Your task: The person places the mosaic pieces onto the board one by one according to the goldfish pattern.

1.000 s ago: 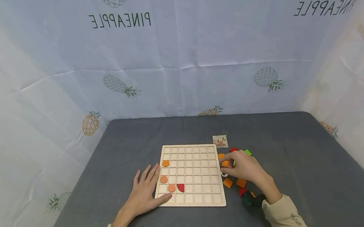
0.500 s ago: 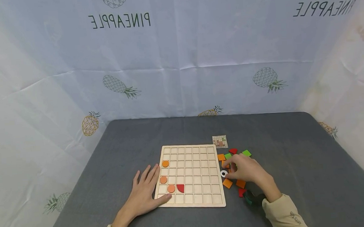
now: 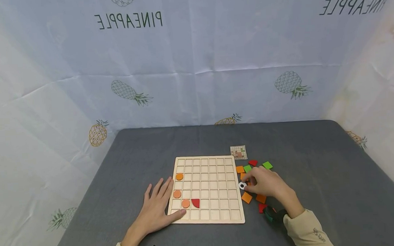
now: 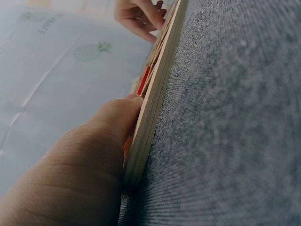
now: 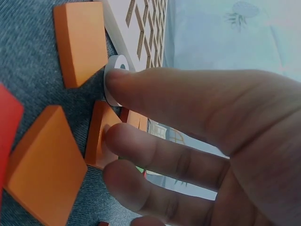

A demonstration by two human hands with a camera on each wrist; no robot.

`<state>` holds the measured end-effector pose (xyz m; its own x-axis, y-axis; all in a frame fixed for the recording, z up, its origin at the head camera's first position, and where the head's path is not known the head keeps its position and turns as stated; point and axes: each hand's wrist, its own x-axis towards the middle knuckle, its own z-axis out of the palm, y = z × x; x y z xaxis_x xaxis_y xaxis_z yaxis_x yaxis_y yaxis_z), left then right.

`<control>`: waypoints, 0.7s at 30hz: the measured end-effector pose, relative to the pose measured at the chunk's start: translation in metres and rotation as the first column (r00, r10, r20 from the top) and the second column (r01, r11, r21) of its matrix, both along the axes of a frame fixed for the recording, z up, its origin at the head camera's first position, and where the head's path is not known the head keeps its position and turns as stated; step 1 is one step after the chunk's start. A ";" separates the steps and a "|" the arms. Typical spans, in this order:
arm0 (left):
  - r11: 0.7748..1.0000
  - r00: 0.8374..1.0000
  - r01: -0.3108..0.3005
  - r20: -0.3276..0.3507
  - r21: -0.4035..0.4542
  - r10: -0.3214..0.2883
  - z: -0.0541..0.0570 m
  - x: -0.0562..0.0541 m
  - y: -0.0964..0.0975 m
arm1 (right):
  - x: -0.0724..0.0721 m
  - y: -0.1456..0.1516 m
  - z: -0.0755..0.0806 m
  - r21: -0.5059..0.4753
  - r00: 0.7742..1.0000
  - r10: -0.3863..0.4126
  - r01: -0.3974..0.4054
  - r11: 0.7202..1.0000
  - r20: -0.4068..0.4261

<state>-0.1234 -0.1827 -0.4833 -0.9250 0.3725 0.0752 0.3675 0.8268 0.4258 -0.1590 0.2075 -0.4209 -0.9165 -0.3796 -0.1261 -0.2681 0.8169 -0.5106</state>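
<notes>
In the head view a pale wooden grid board [image 3: 208,182] lies on the table. My left hand [image 3: 156,210] rests spread at its left side, thumb over the lower-left corner. Orange round pieces [image 3: 177,194] and a red quarter-circle piece [image 3: 196,203] sit in its cells. My right hand [image 3: 263,180] is bent down at the board's right edge, thumb and index finger on either side of a white disc with a dark centre [image 3: 242,185]. In the right wrist view the thumb touches this disc [image 5: 110,89]; other fingertips are by an orange piece [image 5: 96,136].
Loose orange squares [image 3: 246,198], green pieces [image 3: 267,165] and red pieces [image 3: 253,162] lie around my right hand. A small printed pattern card [image 3: 238,152] is beyond the board's upper right corner. A pineapple-print cloth [image 3: 194,63] hangs behind the table.
My right hand has shifted slightly right and down from the board's edge, uncovering more of the white disc. The disc has slid slightly away from me. My left hand has stayed still.
</notes>
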 end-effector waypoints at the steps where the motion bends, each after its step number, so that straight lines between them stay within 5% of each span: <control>1: 1.000 1.000 0.000 -0.002 -0.001 0.000 0.000 0.000 0.000 | 0.000 0.000 0.000 0.001 1.000 -0.002 0.002 1.000 0.001; 21: 1.000 1.000 0.007 0.002 0.000 -0.007 -0.001 -0.001 -0.001 | 0.000 -0.008 -0.003 0.042 0.998 -0.022 0.025 0.999 -0.058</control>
